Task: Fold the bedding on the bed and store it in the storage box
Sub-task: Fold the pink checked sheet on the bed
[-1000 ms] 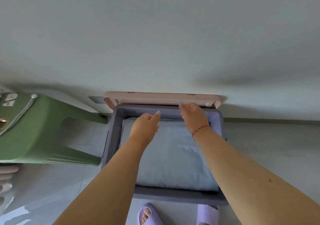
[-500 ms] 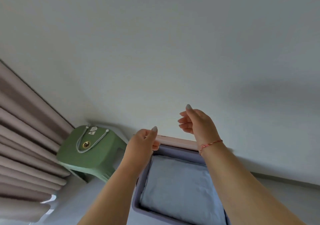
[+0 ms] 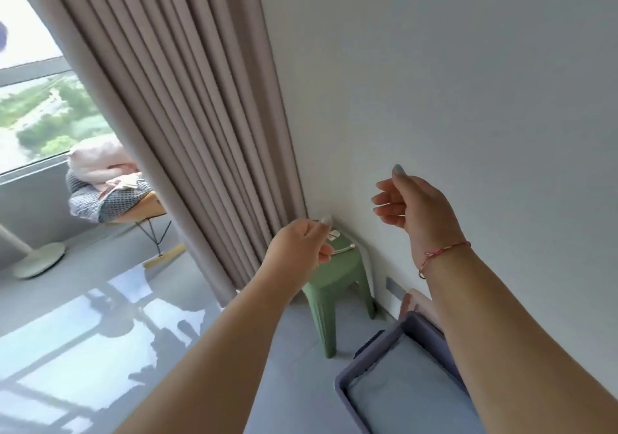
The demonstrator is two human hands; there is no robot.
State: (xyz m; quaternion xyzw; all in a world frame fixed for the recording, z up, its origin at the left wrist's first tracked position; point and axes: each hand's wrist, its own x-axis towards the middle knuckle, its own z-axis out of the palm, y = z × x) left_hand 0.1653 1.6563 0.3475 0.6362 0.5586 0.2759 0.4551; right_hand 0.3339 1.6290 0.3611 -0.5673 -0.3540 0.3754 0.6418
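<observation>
Bedding stowed; box lid not yet on.
Your left hand [image 3: 301, 246] and right hand [image 3: 414, 209] hang in the air with fingers loosely curled, holding nothing. The folded bedding [image 3: 408, 397] lies inside the storage box [image 3: 347, 383] on the floor, beside the green stool [image 3: 334, 276]. Next, likely: close the pink lid [image 3: 418, 303] (mostly hidden behind your right arm).

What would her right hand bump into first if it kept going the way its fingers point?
Probably the beige curtain. The right hand hangs empty, its fingers loosely curled and pointing left along the white wall. Nothing shows between them, though depth is hard to judge, so it might brush the wall first.
</observation>
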